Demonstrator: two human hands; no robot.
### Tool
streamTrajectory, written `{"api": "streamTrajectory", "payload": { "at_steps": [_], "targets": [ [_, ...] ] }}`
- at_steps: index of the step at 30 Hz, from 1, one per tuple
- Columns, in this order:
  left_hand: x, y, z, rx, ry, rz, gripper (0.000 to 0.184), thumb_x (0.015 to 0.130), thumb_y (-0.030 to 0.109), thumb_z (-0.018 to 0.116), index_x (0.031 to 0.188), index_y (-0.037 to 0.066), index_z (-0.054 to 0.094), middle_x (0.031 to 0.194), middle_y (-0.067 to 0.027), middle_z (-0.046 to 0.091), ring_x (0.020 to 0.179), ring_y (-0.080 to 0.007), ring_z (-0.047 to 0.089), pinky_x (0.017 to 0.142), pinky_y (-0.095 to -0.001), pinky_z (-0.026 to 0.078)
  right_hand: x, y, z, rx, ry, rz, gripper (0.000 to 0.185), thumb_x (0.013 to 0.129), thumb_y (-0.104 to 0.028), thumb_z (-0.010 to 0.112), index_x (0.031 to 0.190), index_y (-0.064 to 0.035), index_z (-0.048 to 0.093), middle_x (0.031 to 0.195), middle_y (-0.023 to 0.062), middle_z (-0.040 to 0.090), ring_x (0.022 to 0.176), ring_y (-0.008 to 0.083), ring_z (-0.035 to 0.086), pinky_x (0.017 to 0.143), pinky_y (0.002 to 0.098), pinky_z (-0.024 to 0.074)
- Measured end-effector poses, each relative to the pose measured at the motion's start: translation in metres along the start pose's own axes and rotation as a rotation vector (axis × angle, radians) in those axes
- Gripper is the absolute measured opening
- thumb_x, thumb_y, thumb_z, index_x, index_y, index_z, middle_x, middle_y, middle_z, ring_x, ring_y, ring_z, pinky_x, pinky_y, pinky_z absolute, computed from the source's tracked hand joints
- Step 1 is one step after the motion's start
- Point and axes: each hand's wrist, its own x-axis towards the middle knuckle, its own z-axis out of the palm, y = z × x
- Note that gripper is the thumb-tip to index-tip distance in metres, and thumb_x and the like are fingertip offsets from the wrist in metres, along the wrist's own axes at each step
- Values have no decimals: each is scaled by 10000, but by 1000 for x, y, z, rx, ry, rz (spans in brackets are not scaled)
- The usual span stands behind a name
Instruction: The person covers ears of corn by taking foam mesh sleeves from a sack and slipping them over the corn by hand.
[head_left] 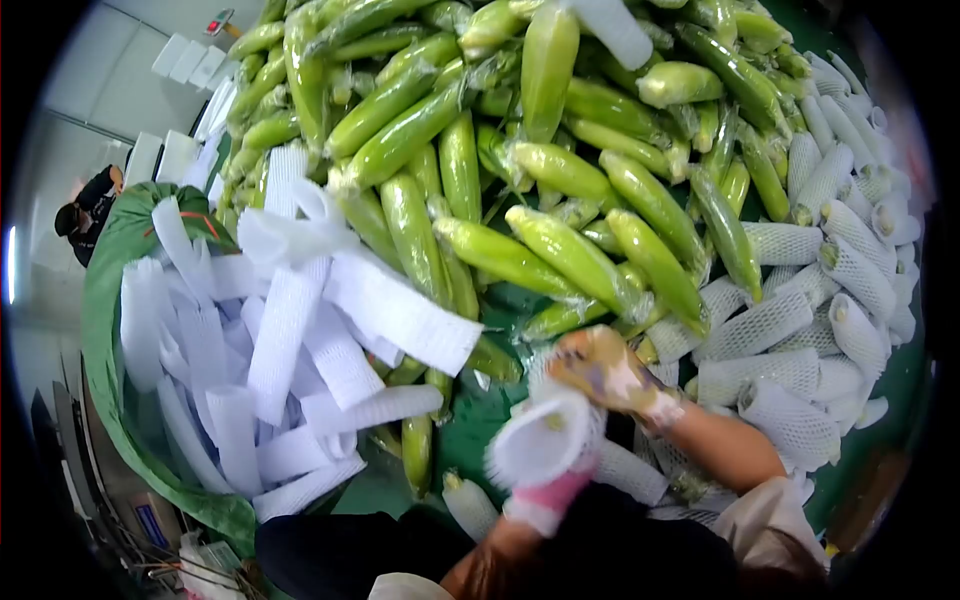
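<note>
A white foam net sleeve (530, 455) is held in front of my body, its wide round mouth facing me. My left hand (552, 492), in a pink and white glove, grips it from below, with the fingers partly hidden behind the foam. My right hand (605, 372), in a stained glove, is closed at the sleeve's far side, fingers curled against it. A small pale greenish spot shows inside the mouth; I cannot tell what it is. Just beyond my hands lie film-wrapped green ears of corn (575, 250) in a large heap.
On the left, a green sack (120, 400) holds loose flat foam sleeves (285, 340). Sleeved ears of corn (770, 330) are piled on the right. A single sleeved ear (470, 505) lies near my left forearm. Another person (92, 210) is at the far left.
</note>
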Motion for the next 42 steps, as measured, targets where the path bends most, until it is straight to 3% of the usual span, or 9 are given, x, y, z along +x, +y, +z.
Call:
{"api": "streamTrajectory", "payload": {
  "at_steps": [7,11,16,23,26,31,35,39,42],
  "targets": [
    [60,-93,28,-1130,672,-447,193,864,113,577,996,-8,647,944,-75,676,858,-128,621,774,-319,498,64,117,51,313,324,103,177,807,-120,659,733,27,596,662,139,609,582,180,548,564,327,433],
    [67,-91,20,-540,733,-278,228,887,219,547,914,16,648,869,-116,685,788,-207,650,725,-363,501,53,109,42,-80,275,-47,192,850,-172,622,949,-7,631,787,123,659,665,251,600,649,329,472],
    [72,-94,10,30,220,-543,285,873,305,511,775,43,560,784,-230,611,806,-415,587,670,-478,456,-1,78,33,-931,302,-342,367,810,-52,519,1175,-41,552,1149,154,573,1018,330,547,888,397,445],
    [-8,-37,-72,-136,-61,-4,140,816,209,572,846,78,611,889,-182,614,813,-368,597,711,-459,482,-124,58,37,-449,-570,-351,233,845,-269,610,987,-85,613,943,111,625,805,252,611,708,394,486],
    [15,-41,-119,26,803,-190,191,825,143,632,946,4,581,832,-132,570,750,-252,568,708,-339,468,-141,78,62,-741,-738,-646,291,782,-293,618,1005,-110,578,821,86,598,752,256,612,641,390,493],
    [64,-122,-116,-40,1061,-451,562,752,258,733,1133,-46,454,913,-163,563,807,-293,568,759,-381,462,-22,-32,65,-531,-351,-541,148,789,-171,558,892,-67,540,798,135,577,730,306,602,616,415,497],
    [56,-92,-120,-607,906,-393,410,734,111,666,1076,-51,509,855,-74,578,762,-167,544,722,-276,445,98,-86,71,-669,296,-566,619,865,-374,616,1310,12,427,1156,193,555,1051,267,548,911,365,441],
    [7,-30,-140,-893,418,-318,268,748,51,610,1002,-31,587,819,-37,601,739,-91,533,672,-221,427,107,-101,39,-139,-374,-651,567,829,-343,689,1238,-8,486,1080,124,599,979,175,565,857,320,467],
    [2,-39,-133,-1278,238,-118,259,795,72,583,1028,-40,594,845,-62,628,747,-114,560,683,-251,441,51,-74,22,46,-167,-524,411,849,-283,678,1141,-35,528,1039,65,577,941,122,552,817,278,456]
  ]
}}
